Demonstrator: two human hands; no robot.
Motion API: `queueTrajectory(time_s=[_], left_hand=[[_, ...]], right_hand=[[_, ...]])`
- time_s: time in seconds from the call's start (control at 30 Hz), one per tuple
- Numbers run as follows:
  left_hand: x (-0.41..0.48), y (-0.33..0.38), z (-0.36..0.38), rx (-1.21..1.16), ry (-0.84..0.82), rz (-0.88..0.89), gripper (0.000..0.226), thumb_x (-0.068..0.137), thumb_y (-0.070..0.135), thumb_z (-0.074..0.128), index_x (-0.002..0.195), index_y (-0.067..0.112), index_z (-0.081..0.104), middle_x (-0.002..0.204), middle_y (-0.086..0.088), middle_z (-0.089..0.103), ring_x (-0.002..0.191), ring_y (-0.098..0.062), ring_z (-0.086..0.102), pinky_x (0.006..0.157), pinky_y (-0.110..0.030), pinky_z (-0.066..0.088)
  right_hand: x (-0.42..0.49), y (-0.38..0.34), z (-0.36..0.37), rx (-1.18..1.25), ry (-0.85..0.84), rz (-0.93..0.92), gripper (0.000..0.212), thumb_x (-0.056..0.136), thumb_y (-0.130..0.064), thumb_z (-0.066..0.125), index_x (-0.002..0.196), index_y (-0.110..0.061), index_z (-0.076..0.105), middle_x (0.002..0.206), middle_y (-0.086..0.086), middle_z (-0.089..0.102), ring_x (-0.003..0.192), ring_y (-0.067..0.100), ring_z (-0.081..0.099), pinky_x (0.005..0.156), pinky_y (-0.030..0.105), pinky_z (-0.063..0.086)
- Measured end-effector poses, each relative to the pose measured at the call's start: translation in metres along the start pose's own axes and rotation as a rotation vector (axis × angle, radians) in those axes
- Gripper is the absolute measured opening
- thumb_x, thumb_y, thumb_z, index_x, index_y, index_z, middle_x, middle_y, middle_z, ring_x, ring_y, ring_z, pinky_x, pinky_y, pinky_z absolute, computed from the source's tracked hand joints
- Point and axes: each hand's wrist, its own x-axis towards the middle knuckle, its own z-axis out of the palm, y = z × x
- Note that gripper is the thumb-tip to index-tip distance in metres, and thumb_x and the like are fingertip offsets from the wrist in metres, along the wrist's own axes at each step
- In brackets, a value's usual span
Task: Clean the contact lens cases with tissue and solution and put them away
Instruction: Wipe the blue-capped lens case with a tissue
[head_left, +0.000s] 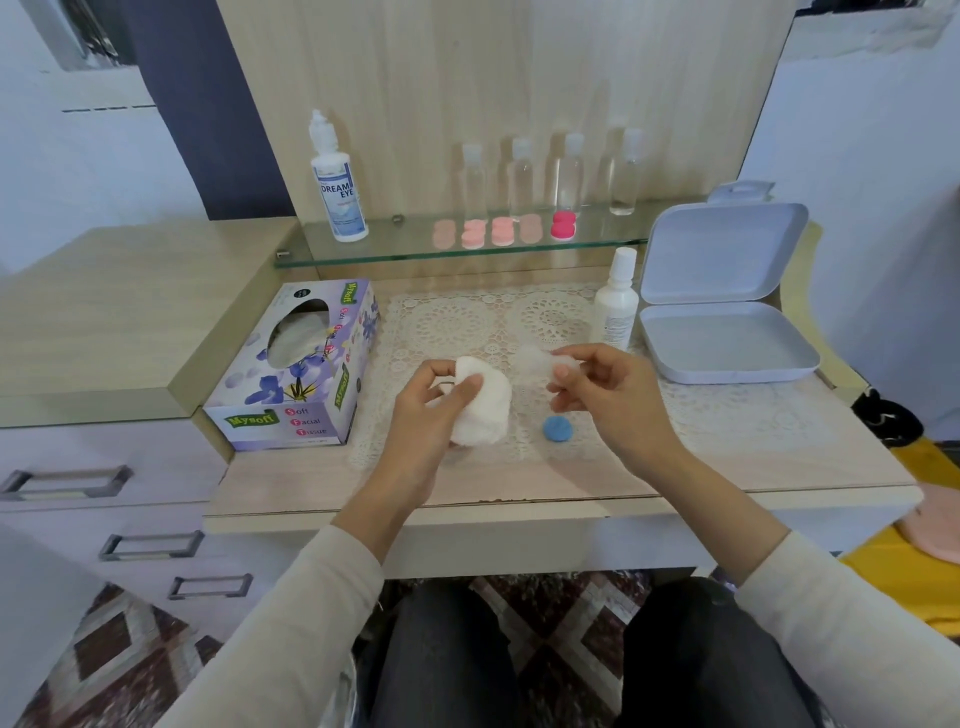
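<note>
My left hand (434, 410) grips a bunched white tissue (485, 405) above the lace mat. My right hand (602, 387) pinches a small clear lens case part (537, 358) between thumb and fingers, just right of the tissue. A blue round cap (558, 428) lies on the mat below and between my hands. A white solution bottle (616, 304) stands at the mat's right, beside an open grey box (727, 343). Several pink lens cases (501, 232) and one darker pink case (564, 225) sit on the glass shelf.
A tissue box (301, 369) sits on the left of the desk. A Dream Eye bottle (336, 179) and several clear small bottles (522, 179) stand on the glass shelf (415, 249). Drawers with handles (65, 483) are on the left.
</note>
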Motion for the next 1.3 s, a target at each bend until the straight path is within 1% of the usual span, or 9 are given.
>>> queueTrajectory(time_s=[0.17, 0.27, 0.4, 0.5, 0.67, 0.87, 0.97, 1.13, 1.3], left_hand=[[0.002, 0.003, -0.003, 0.074, -0.067, 0.016, 0.01, 0.076, 0.018, 0.069, 0.085, 0.016, 0.066, 0.086, -0.002, 0.065, 0.077, -0.015, 0.06, 0.061, -0.023, 0.049], [0.002, 0.005, -0.002, 0.098, -0.108, 0.009, 0.022, 0.071, 0.016, 0.072, 0.093, 0.013, 0.07, 0.094, -0.004, 0.067, 0.082, -0.017, 0.061, 0.062, -0.022, 0.049], [0.007, 0.006, -0.002, 0.237, -0.092, 0.025, 0.042, 0.071, 0.009, 0.075, 0.108, 0.025, 0.065, 0.092, 0.001, 0.056, 0.081, -0.01, 0.054, 0.064, -0.019, 0.051], [0.009, 0.009, -0.003, 0.267, -0.164, -0.019, 0.033, 0.071, 0.012, 0.075, 0.101, 0.021, 0.069, 0.1, -0.002, 0.064, 0.085, -0.014, 0.061, 0.063, -0.023, 0.055], [0.009, 0.012, 0.003, 0.312, -0.075, -0.02, 0.013, 0.066, 0.014, 0.08, 0.072, 0.014, 0.068, 0.069, -0.001, 0.066, 0.054, -0.005, 0.061, 0.044, -0.017, 0.046], [0.011, 0.01, -0.002, 0.326, -0.121, -0.042, 0.01, 0.07, 0.01, 0.076, 0.075, 0.014, 0.068, 0.074, -0.004, 0.066, 0.063, -0.013, 0.06, 0.055, -0.021, 0.047], [0.009, 0.008, -0.001, 0.314, -0.106, -0.046, 0.019, 0.062, 0.008, 0.082, 0.072, 0.011, 0.066, 0.072, -0.005, 0.064, 0.06, -0.012, 0.059, 0.049, -0.019, 0.047], [0.005, 0.009, 0.005, 0.304, -0.028, -0.026, 0.023, 0.061, 0.013, 0.083, 0.059, 0.015, 0.061, 0.047, 0.013, 0.056, 0.045, 0.0, 0.054, 0.041, -0.015, 0.041], [0.006, 0.011, -0.001, 0.307, -0.098, -0.068, 0.01, 0.07, 0.01, 0.077, 0.07, 0.015, 0.068, 0.066, 0.0, 0.065, 0.053, -0.005, 0.06, 0.046, -0.016, 0.046]], right_hand=[[-0.002, 0.003, 0.004, -0.083, -0.052, 0.04, 0.015, 0.082, -0.003, 0.065, 0.079, -0.017, 0.061, 0.059, 0.001, 0.063, 0.059, 0.022, 0.064, 0.066, 0.032, 0.055], [-0.003, 0.004, 0.006, -0.125, -0.081, 0.026, 0.016, 0.08, -0.003, 0.067, 0.078, -0.019, 0.063, 0.055, -0.002, 0.062, 0.059, 0.023, 0.065, 0.061, 0.027, 0.056], [-0.003, 0.002, 0.006, -0.122, -0.124, 0.013, 0.016, 0.08, -0.002, 0.067, 0.08, -0.018, 0.066, 0.065, 0.013, 0.065, 0.051, 0.012, 0.062, 0.059, 0.024, 0.054], [-0.004, 0.0, 0.007, -0.138, -0.151, -0.006, 0.019, 0.079, -0.001, 0.067, 0.079, -0.02, 0.066, 0.069, 0.02, 0.066, 0.05, 0.012, 0.062, 0.063, 0.033, 0.055], [-0.005, -0.002, 0.008, -0.139, -0.169, -0.012, 0.011, 0.079, -0.001, 0.067, 0.087, -0.008, 0.068, 0.063, 0.009, 0.065, 0.049, 0.012, 0.062, 0.065, 0.04, 0.055], [-0.005, -0.001, 0.007, -0.159, -0.157, -0.006, 0.012, 0.079, 0.0, 0.067, 0.085, -0.01, 0.068, 0.064, 0.012, 0.065, 0.047, 0.01, 0.061, 0.067, 0.046, 0.054], [-0.006, -0.001, 0.008, -0.173, -0.161, -0.014, 0.011, 0.08, -0.001, 0.067, 0.085, -0.011, 0.068, 0.065, 0.015, 0.065, 0.047, 0.01, 0.061, 0.067, 0.048, 0.053], [-0.007, -0.002, 0.01, -0.15, -0.165, -0.009, 0.008, 0.08, -0.001, 0.066, 0.087, -0.006, 0.068, 0.065, 0.016, 0.064, 0.048, 0.01, 0.061, 0.065, 0.047, 0.053], [-0.006, 0.001, 0.009, -0.152, -0.157, -0.003, 0.014, 0.08, -0.002, 0.067, 0.08, -0.016, 0.068, 0.062, 0.009, 0.064, 0.048, 0.012, 0.061, 0.067, 0.045, 0.054]])
